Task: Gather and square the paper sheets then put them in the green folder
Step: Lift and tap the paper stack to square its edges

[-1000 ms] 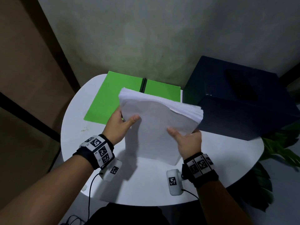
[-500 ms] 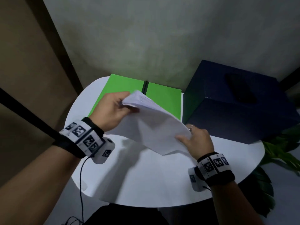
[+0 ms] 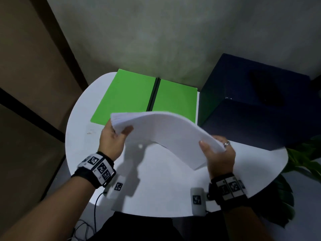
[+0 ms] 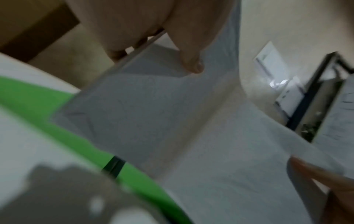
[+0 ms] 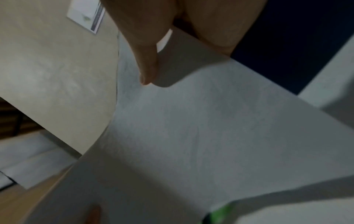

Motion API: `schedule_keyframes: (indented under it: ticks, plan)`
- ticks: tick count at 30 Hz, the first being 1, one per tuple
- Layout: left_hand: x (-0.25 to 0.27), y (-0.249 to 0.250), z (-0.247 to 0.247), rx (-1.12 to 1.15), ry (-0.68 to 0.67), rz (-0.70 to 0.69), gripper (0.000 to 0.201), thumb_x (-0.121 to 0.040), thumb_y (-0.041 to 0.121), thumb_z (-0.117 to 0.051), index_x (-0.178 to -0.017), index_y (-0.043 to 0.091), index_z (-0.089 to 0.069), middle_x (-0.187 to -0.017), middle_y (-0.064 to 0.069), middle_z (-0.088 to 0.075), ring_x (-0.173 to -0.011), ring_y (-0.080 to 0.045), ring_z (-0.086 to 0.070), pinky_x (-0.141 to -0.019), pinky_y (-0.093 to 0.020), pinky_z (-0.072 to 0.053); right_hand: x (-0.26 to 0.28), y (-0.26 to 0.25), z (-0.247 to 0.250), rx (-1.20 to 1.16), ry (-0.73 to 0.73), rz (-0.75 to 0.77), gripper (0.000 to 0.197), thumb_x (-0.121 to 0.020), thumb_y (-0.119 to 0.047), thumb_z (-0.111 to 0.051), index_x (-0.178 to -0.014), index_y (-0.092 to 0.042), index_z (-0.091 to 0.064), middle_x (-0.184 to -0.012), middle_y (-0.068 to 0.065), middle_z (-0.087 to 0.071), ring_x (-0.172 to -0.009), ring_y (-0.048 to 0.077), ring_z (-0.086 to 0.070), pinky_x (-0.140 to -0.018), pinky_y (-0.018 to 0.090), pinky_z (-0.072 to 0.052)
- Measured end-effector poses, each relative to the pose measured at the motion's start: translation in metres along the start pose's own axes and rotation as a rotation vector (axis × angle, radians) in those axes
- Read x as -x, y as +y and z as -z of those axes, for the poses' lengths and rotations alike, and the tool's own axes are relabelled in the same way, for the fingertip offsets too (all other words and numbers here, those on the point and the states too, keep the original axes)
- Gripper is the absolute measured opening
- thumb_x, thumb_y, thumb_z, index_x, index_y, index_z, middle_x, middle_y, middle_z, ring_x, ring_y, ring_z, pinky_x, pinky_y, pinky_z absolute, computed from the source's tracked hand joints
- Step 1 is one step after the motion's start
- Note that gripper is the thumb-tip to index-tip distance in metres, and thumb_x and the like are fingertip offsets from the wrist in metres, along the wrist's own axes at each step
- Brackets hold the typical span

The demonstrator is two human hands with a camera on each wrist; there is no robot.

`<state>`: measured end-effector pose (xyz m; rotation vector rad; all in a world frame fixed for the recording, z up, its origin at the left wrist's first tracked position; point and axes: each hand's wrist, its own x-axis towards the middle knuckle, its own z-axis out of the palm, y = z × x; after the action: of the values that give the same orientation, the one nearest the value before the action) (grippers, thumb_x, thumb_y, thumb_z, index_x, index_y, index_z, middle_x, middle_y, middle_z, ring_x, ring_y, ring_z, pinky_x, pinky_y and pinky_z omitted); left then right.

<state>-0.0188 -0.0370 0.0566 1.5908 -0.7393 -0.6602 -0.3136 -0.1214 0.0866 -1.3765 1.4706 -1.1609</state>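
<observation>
Both the left hand and right hand grip the bowed paper stack with curled fingers, above the surface, the open green folder at twelve o'clock.

blk wristbands w/ tag markers, ring

Likely an office corner — round white table, green folder.
</observation>
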Motion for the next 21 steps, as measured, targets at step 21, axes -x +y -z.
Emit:
schedule_keyframes:
  ticks: [21]
  plan:
    - [-0.002,-0.056,0.009,-0.429,-0.280,0.429,0.055,-0.081,0.042,-0.072,-0.125,0.017,-0.049,-0.099,-0.004,-0.068,-0.089,-0.023,-0.068,-0.085,-0.037,-0.053,-0.005,0.084,-0.007,0.344,-0.250,-0.245,0.026,-0.087,-0.013,-0.071,-0.111,-0.006,-0.064,-0.102,0.006,-0.072,-0.089,0.008,-0.069,-0.071,0.009,-0.047]
